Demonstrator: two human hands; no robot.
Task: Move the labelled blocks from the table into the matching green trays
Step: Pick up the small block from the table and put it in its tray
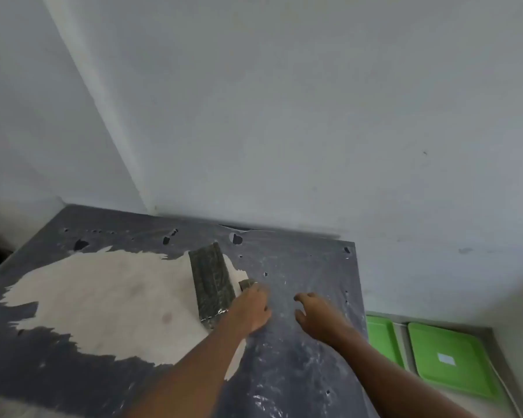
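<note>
Table [299, 372]: dark grey top, worn through to a big pale patch [103, 303] on the left, with small holes along the far edge.
Block [212, 282]: long, dark and speckled, lying flat on the table at the right edge of the pale patch, running from far to near.
Small piece [245, 284]: just right of the block, at the left fingertips; blurry, maybe part of the block.
Left hand [251, 309]: resting against the near right side of the block, fingers [258, 292] bent toward the small piece; cannot tell if gripping or only touching.
Right hand [317, 315]: just right of the left hand, over the bare grey top, fingers [304, 297] spread and curled, holding nothing.
Green trays: two, lower down past the right edge of the table, well apart from the block.
Left tray [381, 342]: partly hidden behind the table edge.
Right tray [453, 360]: flat, with a small white label [446, 359] in the middle; words too small to read.
Wall [284, 116]: plain and pale, behind the table, with a corner on the far left.
</note>
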